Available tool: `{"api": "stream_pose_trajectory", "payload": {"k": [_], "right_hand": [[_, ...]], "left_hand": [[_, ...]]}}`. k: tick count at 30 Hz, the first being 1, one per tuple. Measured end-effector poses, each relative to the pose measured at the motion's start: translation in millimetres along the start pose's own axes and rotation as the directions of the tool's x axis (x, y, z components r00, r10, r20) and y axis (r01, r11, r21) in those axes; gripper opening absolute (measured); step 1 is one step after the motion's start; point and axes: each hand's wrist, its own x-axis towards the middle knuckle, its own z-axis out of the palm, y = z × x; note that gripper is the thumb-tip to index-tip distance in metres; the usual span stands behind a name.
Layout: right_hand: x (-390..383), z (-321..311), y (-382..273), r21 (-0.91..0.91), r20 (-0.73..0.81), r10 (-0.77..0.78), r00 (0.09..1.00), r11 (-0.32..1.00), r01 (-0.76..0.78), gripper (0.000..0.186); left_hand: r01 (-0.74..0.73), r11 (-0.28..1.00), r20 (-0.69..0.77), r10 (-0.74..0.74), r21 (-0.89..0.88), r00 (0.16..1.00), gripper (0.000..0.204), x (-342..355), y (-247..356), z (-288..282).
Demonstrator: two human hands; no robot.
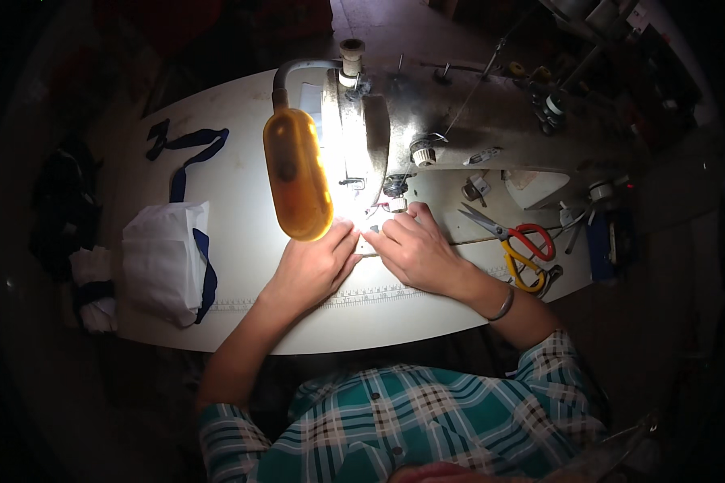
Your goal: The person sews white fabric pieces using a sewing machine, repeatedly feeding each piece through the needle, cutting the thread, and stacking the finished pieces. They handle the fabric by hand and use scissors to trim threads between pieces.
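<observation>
Both hands are at the needle end of a sewing machine (pixel 467 121), under glaring light. My left hand (pixel 316 264) rests on the white table with its fingers drawn together just left of the presser foot area. Close by on the right, my right hand (pixel 419 251) has curled fingers, their tips nearly meeting those of the left. Whatever lies between the fingertips is washed out by the glare and too small to name. An amber-covered lamp (pixel 296 173) hangs just above the left hand.
Scissors (pixel 514 237) with red and yellow handles lie right of my right hand. Folded white cloth (pixel 165 253) and a dark blue strip (pixel 197 145) are on the left. A printed ruler scale (pixel 362 297) runs along the near side of the table (pixel 322 334).
</observation>
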Motion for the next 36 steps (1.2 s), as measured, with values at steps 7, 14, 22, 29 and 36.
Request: {"api": "stream_pose_trajectory", "payload": {"k": [7, 14, 22, 29, 36], "right_hand": [[0.6, 1.7, 1.6, -0.03, 0.033, 0.05, 0.998, 0.998, -0.049, 0.039], [-0.3, 3.9, 2.6, -0.064, 0.112, 0.108, 0.988, 0.993, -0.101, 0.045], [-1.7, 2.9, 1.4, -0.069, 0.149, 0.132, 0.98, 0.99, -0.122, 0.046], [-4.1, 2.7, 4.0, -0.022, 0.108, 0.105, 0.989, 0.994, -0.103, 0.039], [-4.7, -8.7, 4.6, 0.05, 0.036, 0.09, 0.995, 0.995, -0.092, 0.028]], "left_hand": [[0.034, 0.998, -0.003, -0.034, 0.06, 0.999, 0.035, 4.3, -3.6, 4.8], [0.054, 0.995, -0.023, -0.052, 0.089, 0.998, 0.034, 8.9, -7.4, 6.3], [0.058, 0.996, -0.07, -0.054, 0.063, 0.996, 0.03, 13.5, -18.3, 11.1], [0.075, 0.995, -0.099, -0.069, 0.058, 0.993, 0.022, 19.8, -27.2, 14.4], [0.276, 0.957, -0.024, -0.279, -0.084, 0.96, 0.022, 25.8, -33.9, 22.2]]}}
